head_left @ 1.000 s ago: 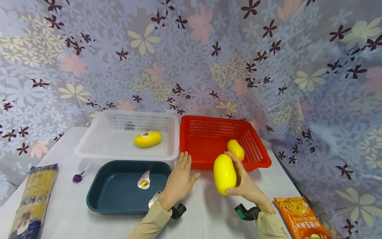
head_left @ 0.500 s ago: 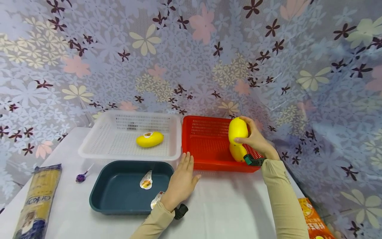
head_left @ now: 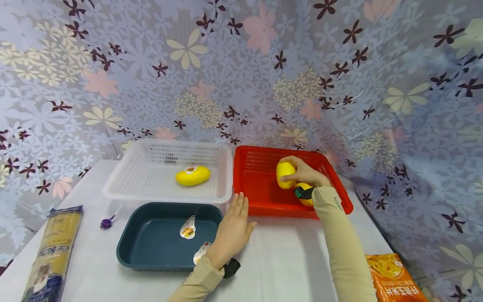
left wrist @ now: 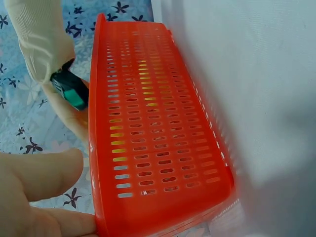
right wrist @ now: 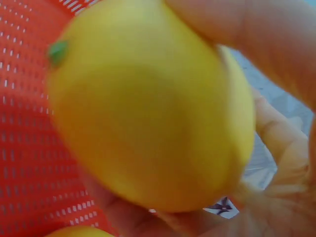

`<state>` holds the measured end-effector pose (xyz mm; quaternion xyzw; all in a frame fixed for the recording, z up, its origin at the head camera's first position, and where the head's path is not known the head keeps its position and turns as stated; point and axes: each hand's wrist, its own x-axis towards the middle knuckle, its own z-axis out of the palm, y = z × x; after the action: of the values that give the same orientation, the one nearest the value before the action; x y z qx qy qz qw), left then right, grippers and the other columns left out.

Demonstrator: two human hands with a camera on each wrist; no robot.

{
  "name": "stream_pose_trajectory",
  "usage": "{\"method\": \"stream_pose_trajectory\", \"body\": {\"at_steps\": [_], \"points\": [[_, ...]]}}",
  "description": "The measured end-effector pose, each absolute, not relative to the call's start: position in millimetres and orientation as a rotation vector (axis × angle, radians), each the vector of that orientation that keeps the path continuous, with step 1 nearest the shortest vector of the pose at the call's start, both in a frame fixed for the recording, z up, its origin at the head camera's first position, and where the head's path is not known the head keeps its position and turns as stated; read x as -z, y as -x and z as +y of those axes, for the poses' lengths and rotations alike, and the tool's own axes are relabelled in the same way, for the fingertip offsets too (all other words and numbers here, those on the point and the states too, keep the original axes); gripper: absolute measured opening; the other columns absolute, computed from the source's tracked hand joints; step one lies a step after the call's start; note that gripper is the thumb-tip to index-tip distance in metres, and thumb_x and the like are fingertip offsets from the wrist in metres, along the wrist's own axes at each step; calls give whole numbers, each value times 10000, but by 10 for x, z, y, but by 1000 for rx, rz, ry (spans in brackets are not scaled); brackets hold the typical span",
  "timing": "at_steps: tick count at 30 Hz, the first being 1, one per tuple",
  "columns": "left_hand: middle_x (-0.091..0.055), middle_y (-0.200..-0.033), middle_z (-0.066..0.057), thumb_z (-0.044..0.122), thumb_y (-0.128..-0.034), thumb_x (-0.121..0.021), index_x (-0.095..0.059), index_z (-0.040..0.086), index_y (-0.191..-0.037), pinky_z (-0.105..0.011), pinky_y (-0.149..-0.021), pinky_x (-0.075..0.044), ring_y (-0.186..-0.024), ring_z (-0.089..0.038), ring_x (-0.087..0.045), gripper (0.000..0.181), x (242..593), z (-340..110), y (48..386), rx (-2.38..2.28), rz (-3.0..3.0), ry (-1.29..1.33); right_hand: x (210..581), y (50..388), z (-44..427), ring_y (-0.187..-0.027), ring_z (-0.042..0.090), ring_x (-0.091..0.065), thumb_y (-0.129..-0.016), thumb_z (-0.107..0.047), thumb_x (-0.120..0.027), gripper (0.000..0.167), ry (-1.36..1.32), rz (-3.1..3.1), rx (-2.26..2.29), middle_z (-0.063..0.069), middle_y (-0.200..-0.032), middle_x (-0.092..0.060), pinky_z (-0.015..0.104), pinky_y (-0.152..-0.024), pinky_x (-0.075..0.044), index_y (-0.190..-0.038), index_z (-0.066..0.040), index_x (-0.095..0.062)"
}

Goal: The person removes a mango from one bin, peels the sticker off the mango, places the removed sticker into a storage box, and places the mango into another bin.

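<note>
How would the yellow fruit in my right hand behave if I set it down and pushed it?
The fruit would probably roll, given its rounded sides, perhaps wobbling because it's elongated. It seems fairly firm, with no clear dent in the right hand's grip. Its smooth skin may be slippery.

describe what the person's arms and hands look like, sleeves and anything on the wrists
Both hands, the left hand and the right hand, are gloveless. The left sleeve and right sleeve are long and beige; the right one has small dark lettering, too small to read. A black device sits at the left wrist, and a black-and-green one at the right.
</note>
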<state>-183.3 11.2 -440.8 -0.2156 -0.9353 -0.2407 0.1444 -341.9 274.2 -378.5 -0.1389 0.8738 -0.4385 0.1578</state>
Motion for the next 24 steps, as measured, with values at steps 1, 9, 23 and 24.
{"method": "stream_pose_trajectory", "body": {"at_steps": [1,9,23,24], "points": [[-372,-1509,-254,269,-906,-667,-432,-91,-1402,-455,-1150,-328,-1436,-397,-310,655,4407,113,1834,689,-2696,620,3801,3430,2720,-1078,352,-457,-852,-142,-724,659,397,2491,1244,252,-1350,-355,312,-740,-537,-1400,-53,-368],[-382,-1509,-242,270,-905,-668,-435,-78,-1406,-447,-1151,-328,-1440,-383,-310,653,4405,112,1834,676,-2707,609,3989,3486,2701,-1089,340,-468,-865,-154,-712,643,366,2465,1141,265,-1318,-404,304,-794,-509,-1397,-11,-380],[-365,-1521,-232,301,-908,-660,-420,-69,-1419,-438,-1148,-328,-1447,-377,-299,675,4405,118,1816,624,-2723,620,4084,3471,2772,-1256,422,-402,-881,-174,-687,645,335,2522,944,286,-1476,-336,515,-1033,-420,-1437,-1,-409],[-362,-1523,-230,302,-910,-657,-417,-68,-1422,-436,-1150,-324,-1449,-375,-294,676,4403,113,1823,622,-2724,618,4059,3469,2760,-1309,440,-361,-885,-178,-681,648,343,2536,947,285,-1497,-314,556,-1070,-379,-1443,-1,-401]]}}
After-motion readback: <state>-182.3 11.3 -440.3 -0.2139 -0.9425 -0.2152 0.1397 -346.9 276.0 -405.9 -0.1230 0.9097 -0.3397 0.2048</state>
